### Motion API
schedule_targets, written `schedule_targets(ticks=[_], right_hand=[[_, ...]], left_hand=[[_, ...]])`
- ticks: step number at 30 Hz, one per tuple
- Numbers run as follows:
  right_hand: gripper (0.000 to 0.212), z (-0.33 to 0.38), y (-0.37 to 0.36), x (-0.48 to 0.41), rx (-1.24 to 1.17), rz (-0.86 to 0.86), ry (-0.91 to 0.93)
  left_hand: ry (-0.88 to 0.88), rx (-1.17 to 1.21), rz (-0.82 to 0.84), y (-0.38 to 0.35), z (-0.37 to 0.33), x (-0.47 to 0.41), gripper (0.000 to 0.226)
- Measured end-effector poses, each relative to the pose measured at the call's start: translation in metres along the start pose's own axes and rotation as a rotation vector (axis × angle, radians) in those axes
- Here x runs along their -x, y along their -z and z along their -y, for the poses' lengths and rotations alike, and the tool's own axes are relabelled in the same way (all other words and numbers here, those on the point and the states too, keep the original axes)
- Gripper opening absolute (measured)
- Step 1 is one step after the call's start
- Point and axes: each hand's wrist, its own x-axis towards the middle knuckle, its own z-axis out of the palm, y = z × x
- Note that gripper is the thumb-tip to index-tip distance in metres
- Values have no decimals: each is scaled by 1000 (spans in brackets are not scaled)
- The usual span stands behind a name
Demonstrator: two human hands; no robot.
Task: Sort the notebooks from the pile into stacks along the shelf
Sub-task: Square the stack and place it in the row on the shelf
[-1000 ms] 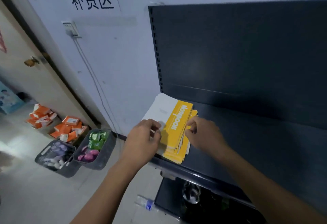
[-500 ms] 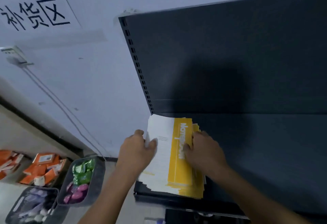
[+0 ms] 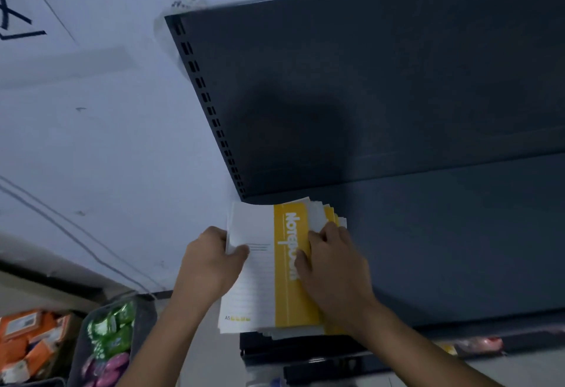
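1. Through the head camera I saw the pile of notebooks (image 3: 260,282) lying at the left end of the dark shelf (image 3: 452,249). It jutted slightly past that end, and its top cover was white with 1 yellow band.
2. The left hand (image 3: 211,261) gripped the pile's left edge, thumb on the cover and fingers wrapped under.
3. The right hand (image 3: 333,267) curled over the fanned right edges, pinching them with its thumb on the yellow band.
4. Lower left, a grey bin (image 3: 79,353) held green and pink packets, with orange packets (image 3: 27,334) beside it.
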Motion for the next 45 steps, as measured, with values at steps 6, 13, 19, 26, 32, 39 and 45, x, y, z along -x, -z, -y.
schedule_targets(ticks=[6, 13, 19, 26, 32, 39, 45], right_hand=[[34, 2, -2, 4, -72, 12, -5], [36, 6, -5, 8, -147, 19, 26], [43, 4, -1, 8, -250, 98, -28], [43, 0, 4, -1, -466, 192, -203], [50, 1, 15, -4, -756, 256, -344], [9, -21, 57, 18, -950, -21, -454], [22, -85, 98, 39, -899, -142, -636]], left_hand=[[37, 83, 64, 3, 7, -4, 19], [173, 277, 86, 3, 18, -9, 23], [118, 181, -30, -2, 13, 1, 36], [-4, 374, -175, 10, -5, 18, 26], [-79, 518, -98, 14, -9, 7, 28], [-236, 358, 134, -27, -63, 12, 41], [-448, 62, 182, -75, -136, 34, 48]])
